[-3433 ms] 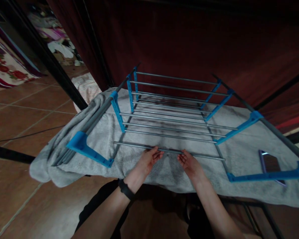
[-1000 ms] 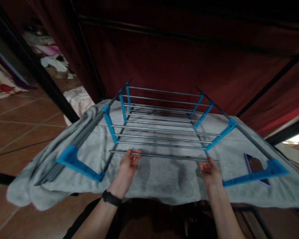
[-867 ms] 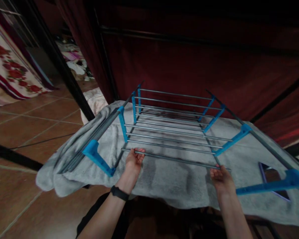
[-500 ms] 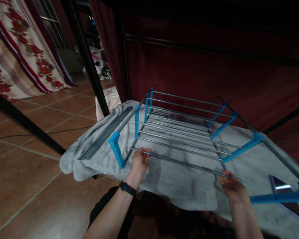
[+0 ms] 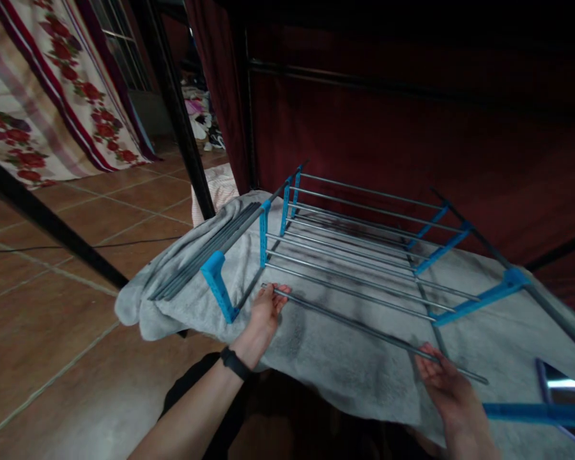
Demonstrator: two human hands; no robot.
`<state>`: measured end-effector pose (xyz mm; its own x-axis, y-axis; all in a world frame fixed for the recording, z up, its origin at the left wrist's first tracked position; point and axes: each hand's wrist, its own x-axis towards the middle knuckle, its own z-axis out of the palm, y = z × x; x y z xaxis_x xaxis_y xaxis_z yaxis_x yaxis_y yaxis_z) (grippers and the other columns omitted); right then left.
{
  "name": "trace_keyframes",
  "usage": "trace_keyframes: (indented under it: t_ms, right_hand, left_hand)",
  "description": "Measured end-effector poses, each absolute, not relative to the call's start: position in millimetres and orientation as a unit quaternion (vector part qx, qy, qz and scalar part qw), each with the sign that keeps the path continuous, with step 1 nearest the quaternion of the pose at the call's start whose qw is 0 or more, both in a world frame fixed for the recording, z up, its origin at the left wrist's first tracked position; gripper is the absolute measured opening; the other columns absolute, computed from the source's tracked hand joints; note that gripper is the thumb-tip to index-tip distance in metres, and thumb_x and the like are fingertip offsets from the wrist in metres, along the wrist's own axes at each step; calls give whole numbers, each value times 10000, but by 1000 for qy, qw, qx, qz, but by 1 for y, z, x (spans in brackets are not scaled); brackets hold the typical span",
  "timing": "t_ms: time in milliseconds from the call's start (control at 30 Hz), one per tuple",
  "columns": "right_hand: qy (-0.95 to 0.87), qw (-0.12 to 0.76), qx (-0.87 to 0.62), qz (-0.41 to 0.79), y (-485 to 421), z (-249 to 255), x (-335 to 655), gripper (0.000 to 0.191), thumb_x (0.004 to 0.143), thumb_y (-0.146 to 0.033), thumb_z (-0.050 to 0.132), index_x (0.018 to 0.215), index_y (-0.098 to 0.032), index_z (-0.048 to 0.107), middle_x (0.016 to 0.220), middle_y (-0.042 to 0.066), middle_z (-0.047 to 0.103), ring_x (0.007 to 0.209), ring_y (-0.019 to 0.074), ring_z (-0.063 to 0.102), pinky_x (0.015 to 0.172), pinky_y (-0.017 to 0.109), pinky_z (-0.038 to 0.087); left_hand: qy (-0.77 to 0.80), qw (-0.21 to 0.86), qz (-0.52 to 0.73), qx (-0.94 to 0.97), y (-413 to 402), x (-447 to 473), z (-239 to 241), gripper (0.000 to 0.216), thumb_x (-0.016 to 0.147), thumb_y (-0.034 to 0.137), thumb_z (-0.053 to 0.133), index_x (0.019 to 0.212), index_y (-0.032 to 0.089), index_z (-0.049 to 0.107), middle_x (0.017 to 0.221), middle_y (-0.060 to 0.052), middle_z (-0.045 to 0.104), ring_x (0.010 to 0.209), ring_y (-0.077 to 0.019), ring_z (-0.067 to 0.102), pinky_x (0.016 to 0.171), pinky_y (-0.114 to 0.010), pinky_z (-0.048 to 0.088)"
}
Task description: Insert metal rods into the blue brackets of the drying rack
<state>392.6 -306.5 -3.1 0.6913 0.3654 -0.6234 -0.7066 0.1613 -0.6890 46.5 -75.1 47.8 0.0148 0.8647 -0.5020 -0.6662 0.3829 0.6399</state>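
Observation:
A thin grey metal rod [image 5: 349, 328] lies across both my hands, slanting down to the right. Near its left end my left hand [image 5: 267, 308], with a black band on the wrist, is closed on it. My right hand [image 5: 439, 372] grips it a little short of the right end, which sticks out past the fingers. Just beyond is a rack frame [image 5: 345, 276] of grey tubes and blue plastic brackets, lying on a grey blanket. A near-left blue bracket [image 5: 219, 285] stands beside my left hand; another blue bracket [image 5: 539, 414] is right of my right hand.
Several loose grey tubes [image 5: 206, 255] lie on the blanket [image 5: 311, 358] at left. A dark flat device [image 5: 563, 383] rests at the right edge. Black bed posts [image 5: 177, 108] rise at left, with a dark red curtain [image 5: 364, 140] behind. A cable [image 5: 124, 244] crosses the tiled floor.
The rod's right end has come nearer to me and swung away from the rack's side tube. My right hand has moved down with it. The view has shifted slightly.

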Motion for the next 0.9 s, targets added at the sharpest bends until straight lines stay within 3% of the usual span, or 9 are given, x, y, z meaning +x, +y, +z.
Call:
trace_keyframes:
  t_ms: [300, 600, 900]
  right_hand:
    - [109, 767, -483, 408, -282, -6, 356, 162, 947, -110, 529, 903, -179, 668, 928, 50, 737, 909, 141, 747, 898, 328, 627]
    - [87, 766, -485, 412, -265, -5, 318, 144, 875, -41, 617, 866, -165, 690, 886, 42, 755, 871, 127, 744, 917, 281, 613]
    - [32, 766, -477, 430, -230, -6, 272, 154, 752, -165, 831, 813, -207, 696, 859, 12, 767, 834, 159, 739, 878, 328, 640]
  left_hand:
    - [443, 735, 486, 164, -95, 73, 39, 195, 1005, 202, 540, 823, 158, 592, 790, -95, 741, 693, -165, 724, 660, -275, 584]
    - [426, 780, 417, 189, -110, 84, 35, 112, 925, 111, 645, 824, 151, 616, 778, -74, 742, 615, -143, 693, 655, -277, 595]
    - [391, 810, 401, 177, -115, 100, 23, 174, 724, 27, 825, 738, 134, 688, 765, -63, 738, 638, -151, 696, 704, -285, 574]
